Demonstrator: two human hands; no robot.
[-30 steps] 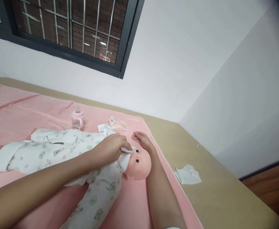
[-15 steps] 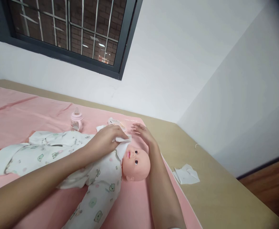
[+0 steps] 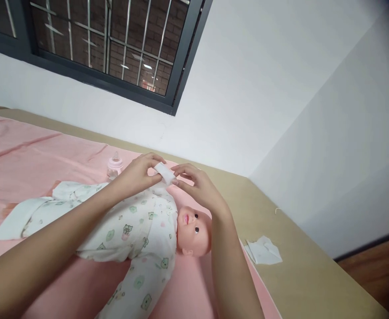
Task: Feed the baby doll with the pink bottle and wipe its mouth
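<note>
A folded white tissue (image 3: pixel 165 173) is held up between my two hands, above the chest of a baby doll (image 3: pixel 194 230). My left hand (image 3: pixel 144 170) pinches the tissue's left end between thumb and fingers. At its right end, the thumb and fingertips of my right hand (image 3: pixel 196 181) close on the edge. The doll lies on its back in white pajamas (image 3: pixel 128 226) printed with green bears, its head to the right. My right forearm partly covers the top of its head.
Under the doll, a pink sheet (image 3: pixel 11 137) covers much of a wooden surface (image 3: pixel 301 266). Behind my left hand stands a pink baby bottle (image 3: pixel 115 165), partly hidden. A crumpled white tissue (image 3: pixel 264 251) lies on the wood at right. A wall and barred window (image 3: pixel 114 40) are behind.
My left hand has lifted the tissue away from beside the doll's chin. My right hand has moved left and closed on the tissue's other end. The view has shifted slightly.
</note>
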